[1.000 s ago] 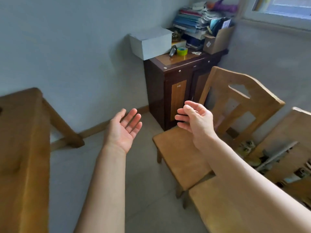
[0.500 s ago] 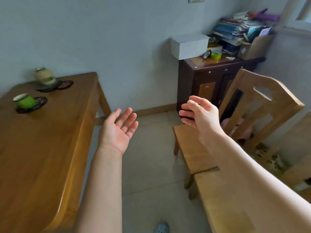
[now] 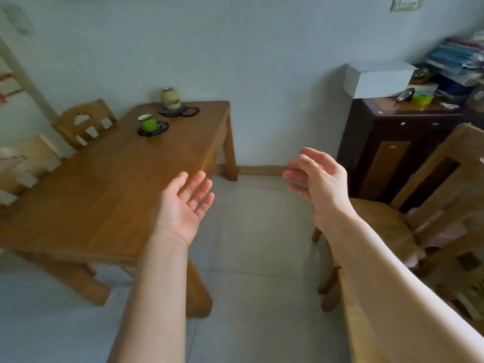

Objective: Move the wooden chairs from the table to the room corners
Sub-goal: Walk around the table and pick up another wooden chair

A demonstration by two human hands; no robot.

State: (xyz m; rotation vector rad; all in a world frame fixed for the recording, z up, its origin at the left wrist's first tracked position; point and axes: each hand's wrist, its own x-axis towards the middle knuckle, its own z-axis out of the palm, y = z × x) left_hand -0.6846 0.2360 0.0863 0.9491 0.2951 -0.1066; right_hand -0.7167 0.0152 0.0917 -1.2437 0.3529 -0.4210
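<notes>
Since the earlier frame: view swung left; table (image 3: 110,179) now fills the left, cabinet (image 3: 392,153) pushed to the right edge. Left hand (image 3: 183,208): palm up, fingers spread, holding nothing. Right hand (image 3: 322,184): loosely curled, holding nothing, likely readied for the next lift. Parked chair (image 3: 429,195): right, beside the cabinet, apparently delivered. Remaining chair (image 3: 83,124): tucked at the table's far side. Green cup (image 3: 148,123): on the tabletop.

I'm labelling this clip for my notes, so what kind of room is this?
Probably a small dining room in a home: a wooden table with a green cup on a coaster, wooden chairs beside it, and a dark cabinet stacked with books and papers.
</notes>
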